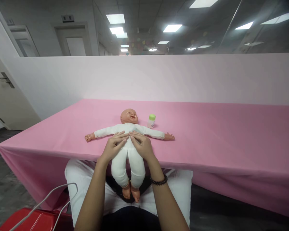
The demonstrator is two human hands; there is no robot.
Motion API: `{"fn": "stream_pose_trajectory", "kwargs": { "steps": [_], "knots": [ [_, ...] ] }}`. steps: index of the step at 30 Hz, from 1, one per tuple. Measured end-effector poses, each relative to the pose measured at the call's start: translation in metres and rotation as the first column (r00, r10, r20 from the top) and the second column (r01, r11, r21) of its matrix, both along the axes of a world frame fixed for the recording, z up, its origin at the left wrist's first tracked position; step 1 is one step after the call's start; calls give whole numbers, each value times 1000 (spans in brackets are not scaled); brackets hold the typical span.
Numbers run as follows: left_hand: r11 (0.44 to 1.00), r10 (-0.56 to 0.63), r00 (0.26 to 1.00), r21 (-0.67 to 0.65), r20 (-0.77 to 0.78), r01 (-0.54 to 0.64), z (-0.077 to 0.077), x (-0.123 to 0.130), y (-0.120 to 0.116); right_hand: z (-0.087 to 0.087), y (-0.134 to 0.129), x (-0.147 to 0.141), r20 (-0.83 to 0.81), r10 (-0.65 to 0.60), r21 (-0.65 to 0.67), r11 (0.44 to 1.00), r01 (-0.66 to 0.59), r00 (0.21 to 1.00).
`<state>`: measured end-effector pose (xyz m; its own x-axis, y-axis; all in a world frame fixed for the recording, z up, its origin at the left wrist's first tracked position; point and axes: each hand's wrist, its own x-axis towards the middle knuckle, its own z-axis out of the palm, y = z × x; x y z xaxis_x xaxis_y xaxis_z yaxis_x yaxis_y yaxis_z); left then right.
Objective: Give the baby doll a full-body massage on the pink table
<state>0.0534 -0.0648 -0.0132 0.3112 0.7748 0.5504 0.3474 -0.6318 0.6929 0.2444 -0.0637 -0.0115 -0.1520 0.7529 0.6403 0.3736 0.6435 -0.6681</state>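
Table [219, 138]: pink, cloth-covered.
Doll [128, 147]: lies there, legs past the edge; seems light, soft, best held by trunk.
Left hand [115, 146], right hand [143, 146]: laid loosely on belly, fingertips, from here, maybe touching.

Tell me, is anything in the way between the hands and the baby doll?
Nothing visible is. The left hand and right hand rest directly on the baby doll. The green-capped bottle stands near its head, off to the side, not between them.
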Motion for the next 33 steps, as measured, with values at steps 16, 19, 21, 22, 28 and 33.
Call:
{"fn": "stream_pose_trajectory", "kwargs": {
  "steps": [16, 19, 21, 22, 28, 33],
  "knots": [
    [958, 232, 969, -196, 91, -211, -10, 1, 10, -11, 14, 2, 14, -226, -182, 957, 225, 974],
    [976, 218, 956, -71, 197, -208, -9, 1, 5, -9, 8, 0, -117, -360, -93, 932, 350, 926],
    [985, 167, 958, -5, 232, -171, -8, 1, 1, -7, 4, -2, -171, -326, -17, 944, 328, 930],
    [990, 131, 964, 21, 233, -140, -7, 1, -1, -5, 2, -2, -179, -278, 25, 958, 287, 944],
    [996, -43, 998, 84, 54, 39, -1, -1, -6, -2, 0, 0, 1, -38, 66, 997, 38, 999],
    [999, -33, 987, 23, -159, 37, 5, -2, -3, 1, 4, 5, 206, 31, -116, 993, -7, 978]
  ]
}}
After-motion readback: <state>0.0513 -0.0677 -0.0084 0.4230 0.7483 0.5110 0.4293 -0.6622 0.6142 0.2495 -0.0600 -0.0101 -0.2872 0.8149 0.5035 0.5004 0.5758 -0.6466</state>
